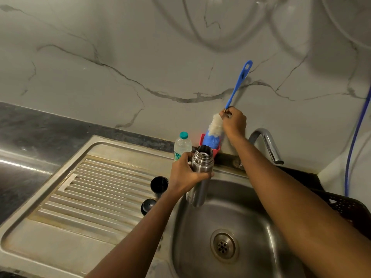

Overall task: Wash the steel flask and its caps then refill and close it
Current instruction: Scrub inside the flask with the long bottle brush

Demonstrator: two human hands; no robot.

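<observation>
Head view: at centre frame the left hand (185, 174) is wrapped around the upper body of the open steel flask (199, 173), holding it upright above the left edge of the sink basin (247, 221). Just above it, the right hand (233, 121) pinches the blue bottle brush (235, 91) where handle meets bristles; the brush head sits in a red holder (216, 150) against the wall. Two black caps (159, 185) (148, 206) stand on the ribbed drainboard (90, 189), left of the flask. A plastic water bottle (182, 145) stands behind, and the tap (267, 143) curves at right.
</observation>
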